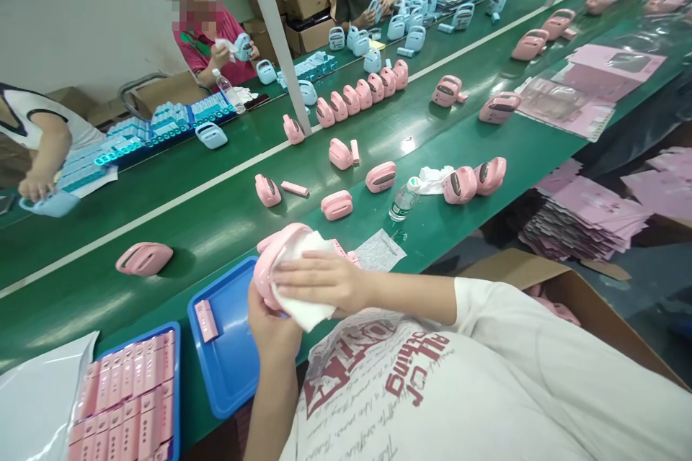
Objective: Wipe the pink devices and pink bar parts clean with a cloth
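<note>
My left hand (273, 328) grips a pink plastic device with a looped handle (264, 275) from below, in front of my chest. A white cloth (308, 313) lies over its side, and my right hand (324, 281) presses the cloth against it with the fingers stretched together. The cloth hides much of the device's face. Just under the device is a blue tray (230, 367) with one small pink block (205, 320) in it. Another blue tray (176, 389) at lower left is packed with rows of similar pink blocks (124, 389).
Pink devices (336, 205) stand scattered and in a row on the green conveyor (216, 223). A clear bottle (404, 199) and crumpled white cloth (434, 179) are on the right. Across the belt, co-workers handle blue devices (414, 38). An open carton (519, 266) stands at my right.
</note>
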`<state>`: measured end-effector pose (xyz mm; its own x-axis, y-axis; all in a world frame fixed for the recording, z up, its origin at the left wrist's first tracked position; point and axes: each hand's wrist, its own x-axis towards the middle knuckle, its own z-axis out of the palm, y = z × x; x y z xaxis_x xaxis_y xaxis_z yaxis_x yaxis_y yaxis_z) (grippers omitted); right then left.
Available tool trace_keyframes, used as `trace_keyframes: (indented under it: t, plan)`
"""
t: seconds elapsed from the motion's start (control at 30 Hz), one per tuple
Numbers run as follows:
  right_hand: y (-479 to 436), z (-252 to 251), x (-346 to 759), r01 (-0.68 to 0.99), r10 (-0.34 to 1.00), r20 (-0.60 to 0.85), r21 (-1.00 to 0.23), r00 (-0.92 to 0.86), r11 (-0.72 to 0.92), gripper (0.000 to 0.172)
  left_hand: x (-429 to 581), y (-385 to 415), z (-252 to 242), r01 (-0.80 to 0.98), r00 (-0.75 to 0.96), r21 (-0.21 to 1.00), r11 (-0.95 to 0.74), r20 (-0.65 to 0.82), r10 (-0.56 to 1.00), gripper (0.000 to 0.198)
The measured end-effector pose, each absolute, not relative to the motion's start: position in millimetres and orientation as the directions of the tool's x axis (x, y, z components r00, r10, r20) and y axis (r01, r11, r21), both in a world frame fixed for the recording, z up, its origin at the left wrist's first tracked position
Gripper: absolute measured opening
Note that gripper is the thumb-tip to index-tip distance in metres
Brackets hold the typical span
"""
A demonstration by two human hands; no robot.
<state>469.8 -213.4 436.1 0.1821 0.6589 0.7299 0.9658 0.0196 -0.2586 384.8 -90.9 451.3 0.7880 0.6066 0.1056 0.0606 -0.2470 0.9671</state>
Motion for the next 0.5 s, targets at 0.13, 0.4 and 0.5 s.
trace_keyframes:
  t: [0.13, 0.4, 0.5]
  plan:
    - [-216, 431, 478, 0.889, 0.59, 0.723, -0.457, 0.361, 0.017, 0.048, 383, -93, 454, 0.06, 0.765, 0.986, -0.157, 0.056, 0.642, 0.074]
    - [-225, 415, 486, 0.482, 0.368, 0.499, -0.864, 0.785, 0.144, 0.071, 375, -94, 455, 0.084, 0.785, 0.995, -0.059, -0.03, 0.619, 0.078]
    - [-233, 419, 509, 0.226, 0.12, 0.24, -0.966, 0.963, 0.123, 0.072, 370, -95, 456, 0.071, 0.796, 0.994, -0.078, -0.009, 0.605, 0.077]
